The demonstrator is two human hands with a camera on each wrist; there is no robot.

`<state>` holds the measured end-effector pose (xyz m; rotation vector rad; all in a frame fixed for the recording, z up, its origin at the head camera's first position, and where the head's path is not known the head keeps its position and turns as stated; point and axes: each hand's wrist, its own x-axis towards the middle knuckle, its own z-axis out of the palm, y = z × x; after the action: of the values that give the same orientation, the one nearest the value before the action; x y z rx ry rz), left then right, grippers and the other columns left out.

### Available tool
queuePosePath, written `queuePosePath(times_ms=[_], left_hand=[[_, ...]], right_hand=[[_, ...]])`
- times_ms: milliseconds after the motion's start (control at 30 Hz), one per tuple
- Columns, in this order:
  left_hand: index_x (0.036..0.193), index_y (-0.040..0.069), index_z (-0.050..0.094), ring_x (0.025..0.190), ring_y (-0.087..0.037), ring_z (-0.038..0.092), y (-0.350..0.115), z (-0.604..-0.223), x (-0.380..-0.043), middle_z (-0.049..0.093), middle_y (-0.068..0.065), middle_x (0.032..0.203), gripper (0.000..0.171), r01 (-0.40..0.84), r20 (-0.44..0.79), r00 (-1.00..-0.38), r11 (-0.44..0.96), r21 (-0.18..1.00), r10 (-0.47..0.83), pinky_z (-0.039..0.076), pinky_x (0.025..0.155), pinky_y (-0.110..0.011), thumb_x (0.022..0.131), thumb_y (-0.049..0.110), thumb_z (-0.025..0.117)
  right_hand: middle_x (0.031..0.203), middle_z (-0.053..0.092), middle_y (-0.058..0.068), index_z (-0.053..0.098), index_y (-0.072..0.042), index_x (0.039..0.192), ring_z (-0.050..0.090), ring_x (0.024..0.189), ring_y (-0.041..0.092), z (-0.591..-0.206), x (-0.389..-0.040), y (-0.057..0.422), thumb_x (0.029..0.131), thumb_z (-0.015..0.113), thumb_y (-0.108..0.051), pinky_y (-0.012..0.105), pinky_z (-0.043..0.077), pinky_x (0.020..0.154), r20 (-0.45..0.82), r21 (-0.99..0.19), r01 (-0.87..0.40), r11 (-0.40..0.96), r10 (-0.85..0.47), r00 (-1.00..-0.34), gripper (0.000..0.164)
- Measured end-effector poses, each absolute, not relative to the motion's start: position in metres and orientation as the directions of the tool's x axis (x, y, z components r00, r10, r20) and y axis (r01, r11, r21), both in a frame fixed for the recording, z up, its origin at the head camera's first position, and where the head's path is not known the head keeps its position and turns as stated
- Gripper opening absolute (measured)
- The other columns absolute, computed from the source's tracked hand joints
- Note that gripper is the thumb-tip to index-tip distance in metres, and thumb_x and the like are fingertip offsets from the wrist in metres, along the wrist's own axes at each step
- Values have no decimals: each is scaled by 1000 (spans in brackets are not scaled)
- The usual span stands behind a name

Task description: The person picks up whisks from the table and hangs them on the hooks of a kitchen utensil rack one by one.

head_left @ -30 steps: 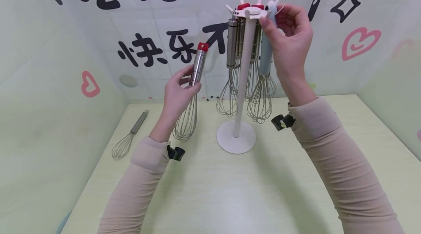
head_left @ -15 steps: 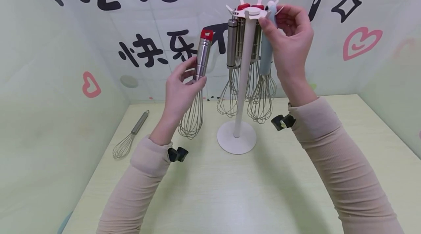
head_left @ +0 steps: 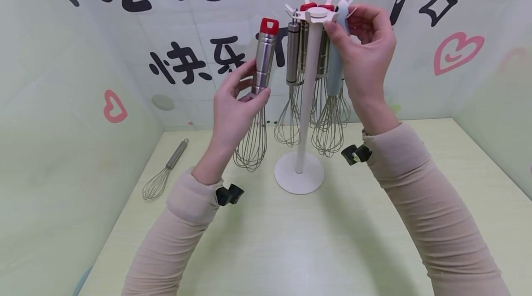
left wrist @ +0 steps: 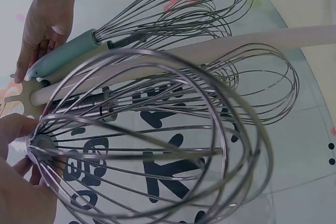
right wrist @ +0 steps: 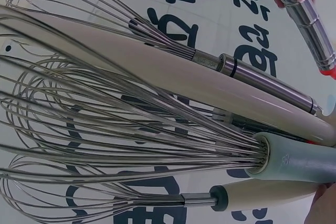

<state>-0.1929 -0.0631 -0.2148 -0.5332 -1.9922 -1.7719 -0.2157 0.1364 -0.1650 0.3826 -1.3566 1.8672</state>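
Observation:
My left hand (head_left: 234, 113) grips a steel whisk (head_left: 263, 58) by the lower handle, its red-capped end up and its wires hanging down. This whisk is in the air, left of a white whisk stand (head_left: 305, 116). At the stand's top, my right hand (head_left: 370, 53) holds the rim, thumb in front and fingers curled behind, beside a light blue-handled whisk (head_left: 334, 72). Also hanging there are a slim steel whisk (head_left: 293, 53) and red-capped ones behind the pole. A cream-handled whisk (right wrist: 268, 195) hangs there too in the right wrist view.
A small steel whisk (head_left: 166, 169) lies on the pale wooden table (head_left: 274, 240) at the left. Behind the stand is a printed backdrop (head_left: 195, 33) with black lettering. The stand's round base (head_left: 299, 183) rests on the table.
My left hand has raised the red-capped whisk and carried it right, closer to the stand. The right hand has stayed at the stand's top with hardly any movement.

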Motion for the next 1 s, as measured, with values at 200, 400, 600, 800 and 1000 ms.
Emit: queuePosePath(times_ms=[200,400,600,800,1000], left_hand=[[135,6,52,107,-19,60,-57,-210,-191,55,-12,129,57,566,568,-823,89,819,7,57,89,-27,82,-3,68],[135,4,51,105,-19,59,-52,-209,-191,55,-13,129,57,577,577,-817,36,816,3,58,88,-27,81,-5,67],[136,3,51,105,-19,59,-47,-207,-191,54,-14,129,57,597,597,-802,14,802,1,58,87,-27,82,-5,67],[136,4,51,105,-19,59,-45,-205,-191,53,-13,128,56,605,605,-796,28,796,1,58,87,-28,82,-3,67],[136,4,52,105,-20,59,-42,-205,-193,52,-14,127,57,597,597,-802,23,802,1,58,89,-28,82,-4,67]], right_hand=[[93,60,1,60,-6,95,54,84,12,-164,-216,136,72,77,2,21,47,79,641,-665,-737,-122,413,-647,29],[92,60,0,61,-7,94,54,83,12,-163,-216,135,72,76,2,21,47,79,650,-660,-742,-119,405,-643,28],[92,60,0,60,-7,94,54,83,12,-163,-216,135,73,76,3,20,46,79,654,-658,-745,-112,406,-639,28],[92,60,0,60,-7,95,54,83,12,-163,-216,135,73,76,2,20,46,79,656,-657,-746,-106,407,-636,29],[92,60,0,60,-6,95,54,83,12,-163,-216,135,73,76,2,21,47,79,654,-659,-745,-107,409,-637,29]])
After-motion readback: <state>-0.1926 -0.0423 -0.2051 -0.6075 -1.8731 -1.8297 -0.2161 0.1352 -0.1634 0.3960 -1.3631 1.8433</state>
